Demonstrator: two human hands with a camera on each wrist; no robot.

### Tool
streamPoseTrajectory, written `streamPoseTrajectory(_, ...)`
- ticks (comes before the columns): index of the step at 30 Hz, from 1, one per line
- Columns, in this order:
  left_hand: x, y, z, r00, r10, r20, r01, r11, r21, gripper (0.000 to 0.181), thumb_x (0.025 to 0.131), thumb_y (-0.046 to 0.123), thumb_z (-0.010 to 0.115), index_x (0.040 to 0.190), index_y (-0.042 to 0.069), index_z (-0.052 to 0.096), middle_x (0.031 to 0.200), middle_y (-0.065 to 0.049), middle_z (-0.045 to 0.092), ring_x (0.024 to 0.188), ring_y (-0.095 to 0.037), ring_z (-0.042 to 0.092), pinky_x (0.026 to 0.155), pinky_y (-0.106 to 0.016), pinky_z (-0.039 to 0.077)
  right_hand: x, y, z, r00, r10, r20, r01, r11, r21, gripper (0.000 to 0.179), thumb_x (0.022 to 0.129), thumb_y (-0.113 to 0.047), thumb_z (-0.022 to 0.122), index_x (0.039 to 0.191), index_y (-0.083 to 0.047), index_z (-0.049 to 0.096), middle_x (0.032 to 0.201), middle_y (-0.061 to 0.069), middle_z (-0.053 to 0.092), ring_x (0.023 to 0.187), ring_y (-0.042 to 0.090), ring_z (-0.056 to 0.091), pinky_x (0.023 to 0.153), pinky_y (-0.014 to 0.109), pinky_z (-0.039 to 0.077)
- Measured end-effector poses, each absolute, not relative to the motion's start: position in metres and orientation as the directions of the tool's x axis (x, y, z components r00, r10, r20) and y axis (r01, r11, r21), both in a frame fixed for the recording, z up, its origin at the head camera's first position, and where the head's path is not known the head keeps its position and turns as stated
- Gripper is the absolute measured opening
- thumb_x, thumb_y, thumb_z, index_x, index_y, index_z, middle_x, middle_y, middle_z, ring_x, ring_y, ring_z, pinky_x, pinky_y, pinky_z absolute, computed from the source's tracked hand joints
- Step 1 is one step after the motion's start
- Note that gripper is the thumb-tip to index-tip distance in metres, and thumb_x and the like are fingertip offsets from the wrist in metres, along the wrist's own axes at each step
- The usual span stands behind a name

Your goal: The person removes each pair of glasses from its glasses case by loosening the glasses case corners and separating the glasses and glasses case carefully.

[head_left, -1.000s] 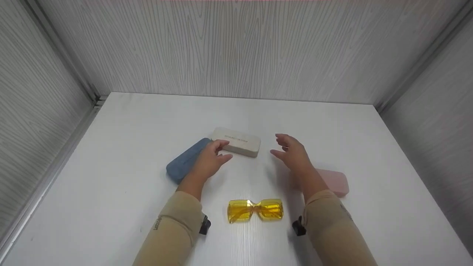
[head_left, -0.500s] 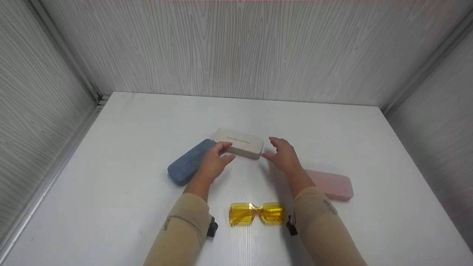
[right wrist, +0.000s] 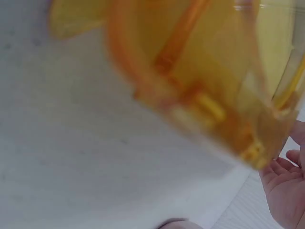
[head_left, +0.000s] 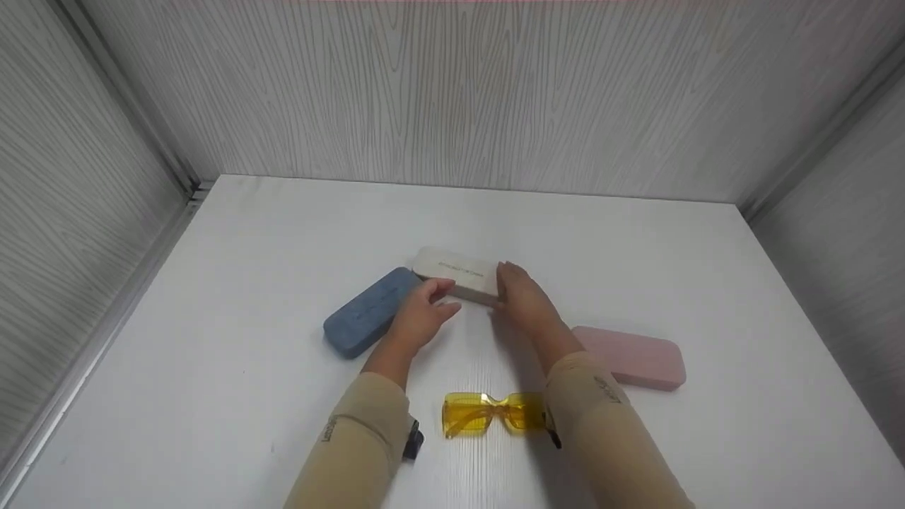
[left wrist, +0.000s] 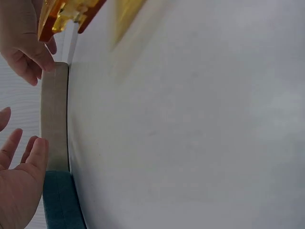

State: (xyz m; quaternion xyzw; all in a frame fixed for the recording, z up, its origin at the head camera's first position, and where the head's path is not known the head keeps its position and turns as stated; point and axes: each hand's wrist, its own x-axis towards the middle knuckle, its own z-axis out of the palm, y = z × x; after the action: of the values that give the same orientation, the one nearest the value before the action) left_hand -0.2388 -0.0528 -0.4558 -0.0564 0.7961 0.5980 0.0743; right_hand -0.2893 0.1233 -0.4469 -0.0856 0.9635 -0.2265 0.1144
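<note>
My right hand [head_left: 527, 300] is at the right end of the white glasses case [head_left: 459, 271], fingers at its far side and thumb in front. In the left wrist view those fingers meet the case's end [left wrist: 56, 100]. The left hand [head_left: 421, 318] hovers near the case's front edge, fingers loosely bent and thumb apart, holding nothing. Partly behind it lies a blue glasses case [head_left: 369, 311], its upper end against the white one. Yellow sunglasses [head_left: 466, 413] lie between the forearms; the right sleeve covers their right edge.
A pink glasses case [head_left: 636, 357] lies on the right, partly behind the right forearm. All sit on a white table [head_left: 233, 283], with grey wood-grain panels [head_left: 452, 92] behind and at both sides. Black wrist cameras [head_left: 413, 440] stick out near the sunglasses.
My right hand has moved left from beside the white glasses case onto its right end. The left hand has shifted slightly right, staying near the case's front edge. The cases stay on the table.
</note>
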Motion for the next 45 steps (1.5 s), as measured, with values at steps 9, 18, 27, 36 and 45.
streamPoseTrajectory(9, -0.24, -0.05, -0.457, -0.972, 0.0, -0.236, -0.224, 0.309, 0.924, 0.041, 0.086, 0.021, 0.064, 0.125, 0.023, 0.053, 0.134, 0.003, 0.048, 0.128, -0.014, 0.038, 0.103, -0.033, 0.036, -0.296, 0.124, -0.446, -0.961, -0.241, -0.135, -0.171, 0.902, -0.397, 0.05, 0.093, -0.02, 0.051, 0.139, -0.008, 0.035, 0.142, 0.012, 0.034, 0.132, 0.028, 0.032, 0.109, 0.04, 0.026)
streamPoseTrajectory(18, -0.24, -0.053, -0.458, -0.973, -0.012, -0.232, -0.223, 0.338, 0.914, 0.041, 0.086, 0.021, 0.063, 0.126, 0.022, 0.052, 0.132, 0.003, 0.049, 0.126, -0.015, 0.04, 0.104, -0.034, 0.035, -0.298, 0.137, -0.445, -0.948, -0.27, -0.168, -0.184, 0.897, -0.402, 0.053, 0.092, -0.015, 0.053, 0.14, -0.005, 0.033, 0.144, 0.014, 0.03, 0.133, 0.029, 0.028, 0.11, 0.04, 0.023)
streamPoseTrajectory(27, -0.245, -0.056, -0.46, -0.987, -0.042, -0.155, -0.16, 0.309, 0.937, 0.043, 0.084, 0.012, 0.064, 0.125, 0.014, 0.052, 0.123, -0.003, 0.053, 0.117, -0.018, 0.049, 0.097, -0.032, 0.042, -0.292, 0.166, -0.445, -0.951, -0.256, -0.175, -0.158, 0.887, -0.435, 0.056, 0.091, -0.015, 0.052, 0.143, -0.012, 0.03, 0.146, 0.003, 0.028, 0.137, 0.022, 0.022, 0.112, 0.042, 0.018)
streamPoseTrajectory(36, -0.255, -0.052, -0.462, -0.977, -0.048, -0.206, -0.208, 0.368, 0.906, 0.064, 0.083, 0.009, 0.064, 0.14, 0.013, 0.035, 0.143, -0.007, 0.037, 0.132, -0.021, 0.033, 0.106, -0.032, 0.031, -0.286, 0.192, -0.451, -0.947, -0.139, -0.289, 0.075, 0.78, -0.621, 0.06, 0.09, -0.017, 0.054, 0.139, -0.041, 0.029, 0.146, -0.018, 0.022, 0.137, 0.018, 0.017, 0.109, 0.052, 0.015)
streamPoseTrajectory(45, -0.265, -0.05, -0.467, -0.974, 0.052, -0.219, -0.167, 0.484, 0.859, 0.075, 0.081, 0.009, 0.065, 0.144, 0.01, 0.025, 0.147, -0.006, 0.029, 0.136, -0.021, 0.023, 0.111, -0.033, 0.02, -0.3, 0.213, -0.46, -0.939, -0.212, -0.269, 0.061, 0.669, -0.741, 0.074, 0.081, -0.013, 0.068, 0.143, -0.023, 0.03, 0.145, -0.001, 0.034, 0.13, 0.018, 0.036, 0.107, 0.039, 0.029)
